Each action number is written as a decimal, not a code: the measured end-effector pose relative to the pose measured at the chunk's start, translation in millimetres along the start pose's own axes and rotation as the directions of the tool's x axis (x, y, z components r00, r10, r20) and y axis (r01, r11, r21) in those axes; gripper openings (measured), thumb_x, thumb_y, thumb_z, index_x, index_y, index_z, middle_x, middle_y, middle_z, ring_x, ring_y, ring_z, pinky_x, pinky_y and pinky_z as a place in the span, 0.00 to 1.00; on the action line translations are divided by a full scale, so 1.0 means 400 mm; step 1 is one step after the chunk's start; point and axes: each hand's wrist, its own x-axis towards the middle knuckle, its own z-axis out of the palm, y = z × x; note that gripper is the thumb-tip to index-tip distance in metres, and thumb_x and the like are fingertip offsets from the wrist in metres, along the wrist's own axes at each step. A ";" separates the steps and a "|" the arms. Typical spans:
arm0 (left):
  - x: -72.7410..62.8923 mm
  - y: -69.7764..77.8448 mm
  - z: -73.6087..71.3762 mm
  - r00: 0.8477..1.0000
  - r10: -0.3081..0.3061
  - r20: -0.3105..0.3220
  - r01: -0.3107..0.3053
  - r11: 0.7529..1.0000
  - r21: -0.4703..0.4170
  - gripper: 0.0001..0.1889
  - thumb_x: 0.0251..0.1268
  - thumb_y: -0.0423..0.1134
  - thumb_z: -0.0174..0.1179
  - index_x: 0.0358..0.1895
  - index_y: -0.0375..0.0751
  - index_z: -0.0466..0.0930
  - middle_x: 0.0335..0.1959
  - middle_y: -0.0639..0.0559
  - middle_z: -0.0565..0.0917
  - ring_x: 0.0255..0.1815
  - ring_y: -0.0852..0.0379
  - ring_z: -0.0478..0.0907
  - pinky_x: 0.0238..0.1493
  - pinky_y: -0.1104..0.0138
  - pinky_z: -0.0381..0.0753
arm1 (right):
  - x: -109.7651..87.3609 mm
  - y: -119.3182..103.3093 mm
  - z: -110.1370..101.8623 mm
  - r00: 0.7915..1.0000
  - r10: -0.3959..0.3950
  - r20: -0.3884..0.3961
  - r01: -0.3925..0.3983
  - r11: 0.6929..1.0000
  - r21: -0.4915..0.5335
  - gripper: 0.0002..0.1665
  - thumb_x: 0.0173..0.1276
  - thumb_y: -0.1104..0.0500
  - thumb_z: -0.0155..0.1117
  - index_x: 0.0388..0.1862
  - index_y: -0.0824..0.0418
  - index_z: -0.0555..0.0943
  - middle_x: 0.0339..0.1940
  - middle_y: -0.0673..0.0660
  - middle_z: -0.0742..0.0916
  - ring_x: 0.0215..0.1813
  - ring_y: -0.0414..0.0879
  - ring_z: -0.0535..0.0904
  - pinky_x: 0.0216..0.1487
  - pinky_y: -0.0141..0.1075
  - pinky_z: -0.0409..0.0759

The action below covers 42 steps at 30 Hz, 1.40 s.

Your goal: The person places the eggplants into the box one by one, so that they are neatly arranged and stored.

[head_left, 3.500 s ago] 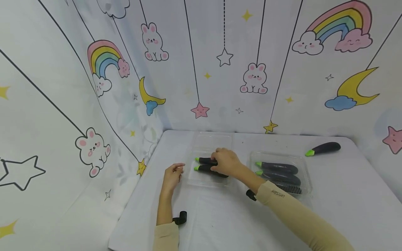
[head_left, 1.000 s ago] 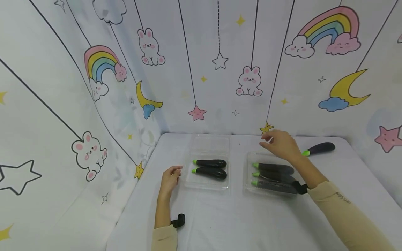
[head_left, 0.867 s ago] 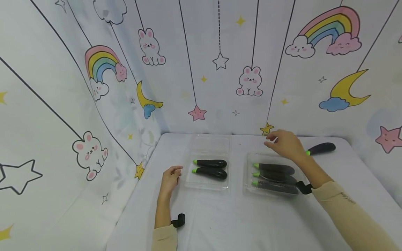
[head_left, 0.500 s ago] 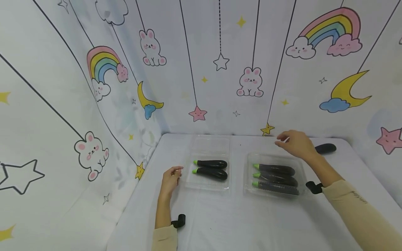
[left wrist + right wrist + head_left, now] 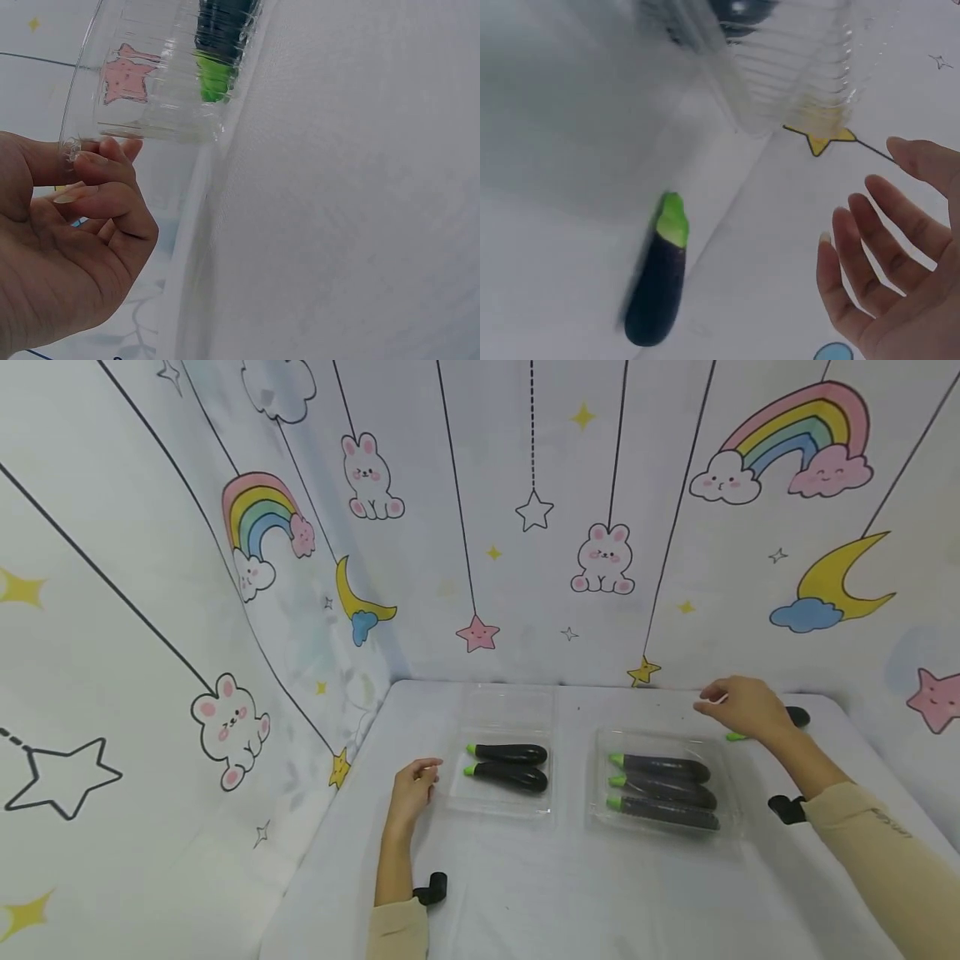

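My left hand [image 5: 413,791] is loosely curled beside the left edge of a clear plastic box [image 5: 498,807], holding nothing. In the left wrist view, the box's clear rim [image 5: 81,67] overlaps one finger; contact cannot be told. Two dark eggplants with green stems, an upper one [image 5: 512,754] and a lower one [image 5: 510,777], lie side by side in that box. My right hand [image 5: 746,706] hangs over the back right of the table, fingers relaxed and apart. Closest to it is a loose eggplant [image 5: 660,281], partly hidden by the hand in the head view.
A second clear plastic box [image 5: 660,827] holds three eggplants, seen through clear plastic. Behind the left box extends a clear flap [image 5: 507,702]. White cloth covers the table [image 5: 570,893]; a patterned curtain [image 5: 420,560] stands behind and to the left.
From the eggplants in the left box, my right hand has let go and moved right, passing over the second box toward the loose eggplant. The left hand stays in place.
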 end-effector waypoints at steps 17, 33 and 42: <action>0.000 -0.001 -0.011 1.000 -0.019 0.008 0.019 1.000 0.009 0.14 0.81 0.31 0.52 0.59 0.31 0.83 0.41 0.34 0.81 0.24 0.62 0.67 0.23 0.73 0.66 | 0.009 0.152 0.018 1.000 0.023 -0.002 -0.023 0.993 -0.114 0.33 0.66 0.54 0.72 0.60 0.78 0.79 0.56 0.84 0.80 0.50 0.80 0.79 0.40 0.65 0.81; 0.008 0.000 -0.012 1.000 -0.028 -0.007 0.029 0.999 0.015 0.14 0.80 0.30 0.52 0.59 0.32 0.84 0.41 0.35 0.82 0.25 0.61 0.69 0.23 0.73 0.67 | 0.002 0.280 0.067 0.998 0.055 0.025 -0.048 0.974 -0.221 0.44 0.64 0.56 0.71 0.72 0.74 0.65 0.70 0.84 0.63 0.69 0.85 0.55 0.58 0.79 0.65; 0.007 -0.003 -0.001 0.999 -0.032 0.005 0.032 0.999 0.006 0.14 0.79 0.30 0.52 0.59 0.30 0.83 0.40 0.37 0.82 0.23 0.62 0.68 0.23 0.74 0.66 | -0.003 0.334 0.081 0.987 0.102 0.120 -0.063 0.954 -0.293 0.32 0.71 0.62 0.61 0.71 0.73 0.68 0.70 0.82 0.67 0.67 0.84 0.58 0.58 0.79 0.65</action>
